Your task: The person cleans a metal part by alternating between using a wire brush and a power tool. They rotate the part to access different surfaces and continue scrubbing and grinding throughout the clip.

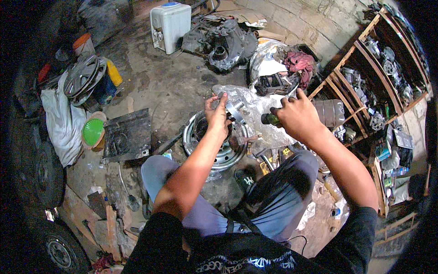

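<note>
My left hand [217, 113] is closed around a shiny silver metal part [235, 112] with a round, ring-like shape; its exact kind is unclear. Across from it, my right hand [295, 114] grips a clear plastic bottle [330, 113] lying on its side. The bottle's dark neck end points left, toward the metal part, with a gap between the two. Beneath my left hand a grey steel wheel rim [189, 148] lies flat on the floor, and dark things inside it are partly hidden by my wrist. Clear bubble wrap [273, 132] spreads beside the rim, under the bottle.
A greasy gearbox-like casting [228, 43] and a white plastic container [171, 27] stand ahead. Wooden shelves [360, 50] full of metal parts line the right. A black metal plate [127, 134], a green-faced filter-like piece [93, 132] and hubcaps [82, 80] lie left.
</note>
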{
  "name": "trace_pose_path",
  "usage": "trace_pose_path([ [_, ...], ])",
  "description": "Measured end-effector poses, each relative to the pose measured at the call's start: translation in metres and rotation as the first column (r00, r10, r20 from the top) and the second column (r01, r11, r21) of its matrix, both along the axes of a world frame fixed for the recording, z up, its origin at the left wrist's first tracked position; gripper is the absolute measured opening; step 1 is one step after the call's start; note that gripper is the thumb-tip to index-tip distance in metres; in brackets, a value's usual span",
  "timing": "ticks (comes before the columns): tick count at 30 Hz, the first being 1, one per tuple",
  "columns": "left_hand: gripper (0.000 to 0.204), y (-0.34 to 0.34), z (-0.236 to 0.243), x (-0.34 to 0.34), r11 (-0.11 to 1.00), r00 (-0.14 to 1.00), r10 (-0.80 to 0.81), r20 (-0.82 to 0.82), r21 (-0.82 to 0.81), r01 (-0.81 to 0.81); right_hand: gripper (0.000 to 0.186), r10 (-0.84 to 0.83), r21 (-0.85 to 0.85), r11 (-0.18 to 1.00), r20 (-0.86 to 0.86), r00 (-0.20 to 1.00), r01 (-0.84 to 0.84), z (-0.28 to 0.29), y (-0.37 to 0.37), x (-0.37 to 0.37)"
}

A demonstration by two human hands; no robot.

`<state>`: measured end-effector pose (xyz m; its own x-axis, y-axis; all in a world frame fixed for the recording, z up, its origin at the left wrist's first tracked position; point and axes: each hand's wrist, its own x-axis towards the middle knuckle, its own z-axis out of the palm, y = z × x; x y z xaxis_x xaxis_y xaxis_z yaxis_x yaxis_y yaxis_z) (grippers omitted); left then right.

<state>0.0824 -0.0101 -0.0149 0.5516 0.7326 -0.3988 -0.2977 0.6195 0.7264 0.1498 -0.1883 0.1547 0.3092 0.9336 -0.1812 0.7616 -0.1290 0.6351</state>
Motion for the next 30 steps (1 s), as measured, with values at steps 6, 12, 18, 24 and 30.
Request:
trace_pose_path([
  [6, 0.056, 0.011, -0.017, 0.003, 0.997, 0.994, -0.012, 0.107, -0.076, 0.021, 0.012, 0.109, 0.157, 0.982, 0.003, 0.994, -0.108, -0.01, -0.007, 0.007],
  [12, 0.058, 0.02, -0.021, 0.004, 0.992, 0.998, 0.001, 0.062, -0.126, 0.007, 0.013, 0.08, 0.123, 0.989, 0.012, 0.997, -0.08, -0.006, -0.005, 0.005],
  [18, 0.061, 0.016, -0.014, 0.001, 0.99, 0.997, 0.024, 0.078, -0.14, -0.012, 0.014, 0.101, 0.186, 0.976, 0.069, 0.992, -0.112, -0.005, -0.01, 0.006],
  [24, 0.044, 0.024, -0.023, 0.003, 0.992, 0.992, -0.004, 0.123, -0.122, 0.019, 0.013, 0.102, 0.238, 0.965, 0.057, 0.993, -0.113, 0.002, -0.006, 0.006],
  [30, 0.044, 0.02, -0.022, 0.008, 0.995, 0.969, -0.013, 0.248, -0.097, 0.038, 0.012, 0.097, 0.29, 0.948, 0.121, 0.988, -0.128, 0.015, -0.009, 0.008],
])
